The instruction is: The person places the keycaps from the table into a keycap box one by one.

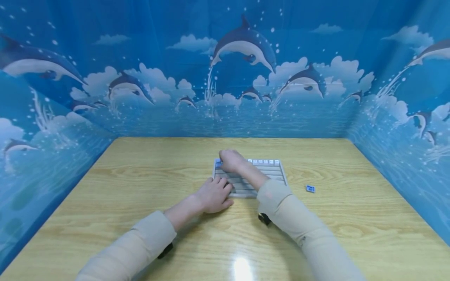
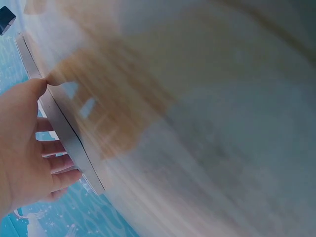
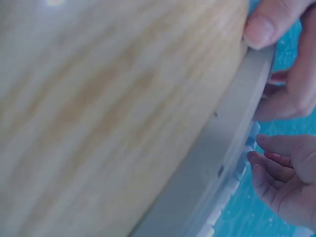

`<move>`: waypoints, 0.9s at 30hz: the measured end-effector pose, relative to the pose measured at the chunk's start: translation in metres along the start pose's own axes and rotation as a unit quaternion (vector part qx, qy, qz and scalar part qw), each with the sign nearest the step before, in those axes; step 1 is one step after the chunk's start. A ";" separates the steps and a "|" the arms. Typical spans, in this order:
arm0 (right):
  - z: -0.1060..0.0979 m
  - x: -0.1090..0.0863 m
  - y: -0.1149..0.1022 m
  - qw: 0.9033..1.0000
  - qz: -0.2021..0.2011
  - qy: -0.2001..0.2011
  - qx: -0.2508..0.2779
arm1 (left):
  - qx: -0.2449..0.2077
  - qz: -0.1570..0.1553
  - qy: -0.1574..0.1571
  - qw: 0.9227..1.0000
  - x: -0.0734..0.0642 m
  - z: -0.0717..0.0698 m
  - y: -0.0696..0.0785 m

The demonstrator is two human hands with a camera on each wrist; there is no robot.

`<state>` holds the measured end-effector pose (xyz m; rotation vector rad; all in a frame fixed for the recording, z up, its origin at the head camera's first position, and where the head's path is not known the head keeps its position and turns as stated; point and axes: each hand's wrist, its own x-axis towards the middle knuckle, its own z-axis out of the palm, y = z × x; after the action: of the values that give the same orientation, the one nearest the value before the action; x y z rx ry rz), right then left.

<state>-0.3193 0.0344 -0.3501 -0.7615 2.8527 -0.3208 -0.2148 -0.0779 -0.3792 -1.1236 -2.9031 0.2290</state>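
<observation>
A white keyboard-like board (image 1: 275, 173) with long horizontal rows lies on the table. White key-like blocks (image 1: 265, 161) line its far row, and blue blocks (image 1: 218, 164) sit at its far left corner. My left hand (image 1: 215, 194) rests on the near left part, thumb against the front edge (image 2: 64, 133) and fingers stretched over the top. Reaching across the board, my right hand (image 1: 231, 160) has its fingers curled at the far left corner. Its thumb and fingertips (image 3: 261, 143) pinch at a blue block there, partly hidden by the hand.
A small blue-and-white piece (image 1: 310, 189) lies on the wooden table (image 1: 154, 168) to the right of the board. Blue curtains (image 1: 168, 43) printed with dolphins stand along the back and both sides.
</observation>
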 end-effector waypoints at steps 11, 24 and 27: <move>-0.032 -0.032 0.027 0.999 0.011 0.021 0.022 | 0.008 -0.008 -0.018 1.000 0.001 -0.001 0.001; -0.060 -0.094 0.083 0.996 0.004 0.075 0.057 | -0.011 -0.012 -0.022 1.000 0.001 -0.004 0.003; -0.061 -0.108 0.097 0.995 0.009 0.085 0.049 | -0.008 -0.012 -0.025 1.000 0.001 -0.004 0.003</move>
<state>-0.2861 0.1807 -0.3040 -0.7230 2.9720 -0.5420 -0.2137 -0.0745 -0.3760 -1.0986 -2.9646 0.2378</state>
